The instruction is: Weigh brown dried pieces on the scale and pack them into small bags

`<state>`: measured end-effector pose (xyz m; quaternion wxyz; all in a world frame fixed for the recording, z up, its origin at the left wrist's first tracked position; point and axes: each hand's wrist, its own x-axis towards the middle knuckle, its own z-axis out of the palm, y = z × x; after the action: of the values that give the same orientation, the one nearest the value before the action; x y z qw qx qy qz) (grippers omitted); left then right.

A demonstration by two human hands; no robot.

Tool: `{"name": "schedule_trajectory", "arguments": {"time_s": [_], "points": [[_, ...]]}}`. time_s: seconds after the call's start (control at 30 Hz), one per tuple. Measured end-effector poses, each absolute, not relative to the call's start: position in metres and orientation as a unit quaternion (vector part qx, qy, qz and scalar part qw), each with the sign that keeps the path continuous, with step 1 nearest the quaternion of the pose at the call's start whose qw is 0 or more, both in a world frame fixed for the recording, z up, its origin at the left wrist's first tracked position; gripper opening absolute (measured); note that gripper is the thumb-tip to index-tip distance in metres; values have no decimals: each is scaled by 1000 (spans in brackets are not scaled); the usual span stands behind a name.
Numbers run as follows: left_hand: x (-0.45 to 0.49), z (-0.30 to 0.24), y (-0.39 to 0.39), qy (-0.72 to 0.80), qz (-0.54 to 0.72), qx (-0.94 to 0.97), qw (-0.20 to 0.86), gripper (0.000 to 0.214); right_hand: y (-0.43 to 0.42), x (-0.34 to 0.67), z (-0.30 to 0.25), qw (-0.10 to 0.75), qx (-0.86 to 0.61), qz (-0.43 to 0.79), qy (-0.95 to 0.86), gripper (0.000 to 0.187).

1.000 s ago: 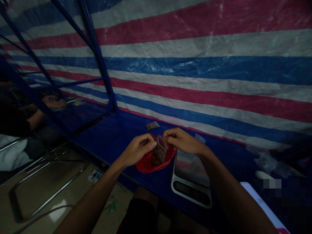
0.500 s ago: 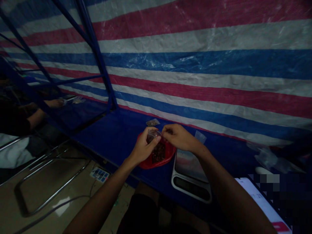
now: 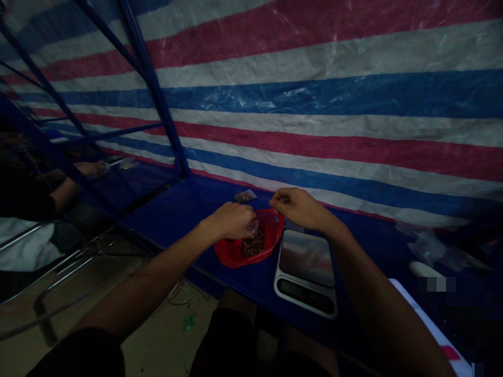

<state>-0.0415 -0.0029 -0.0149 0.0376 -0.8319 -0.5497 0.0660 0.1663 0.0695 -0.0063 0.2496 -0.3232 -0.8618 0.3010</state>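
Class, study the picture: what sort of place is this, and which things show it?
Probably a makeshift, shared indoor workspace: a striped plastic sheet hangs behind a blue table, a scale rests there beside a red bag, and another person's hand shows farther left.

The red plastic bag (image 3: 228, 255) rests on the blue table (image 3: 165, 212), its mouth open upward. Small brown pieces (image 3: 253, 245) lie inside. The small clear bag (image 3: 255, 225), crumpled and partly hidden, is positioned above them.
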Motion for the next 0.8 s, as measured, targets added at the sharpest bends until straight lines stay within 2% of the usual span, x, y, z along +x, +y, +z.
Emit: {"name": "schedule_trajectory", "arguments": {"time_s": [0.2,0.4,0.6,0.8], "points": [[-30,-10,5,-517,154,-837,91,34,63,166,-5,243,-318,289,-869,24],[-36,-9,3,-512,126,-847,68,31,63,167,-5,242,-315,281,-874,23],[-43,-10,5,-489,102,-863,79,46,65,167,-6,233,-320,280,-875,22],[-47,-4,5,-488,97,-865,66,26,66,165,-8,230,-322,282,-874,22]]}}
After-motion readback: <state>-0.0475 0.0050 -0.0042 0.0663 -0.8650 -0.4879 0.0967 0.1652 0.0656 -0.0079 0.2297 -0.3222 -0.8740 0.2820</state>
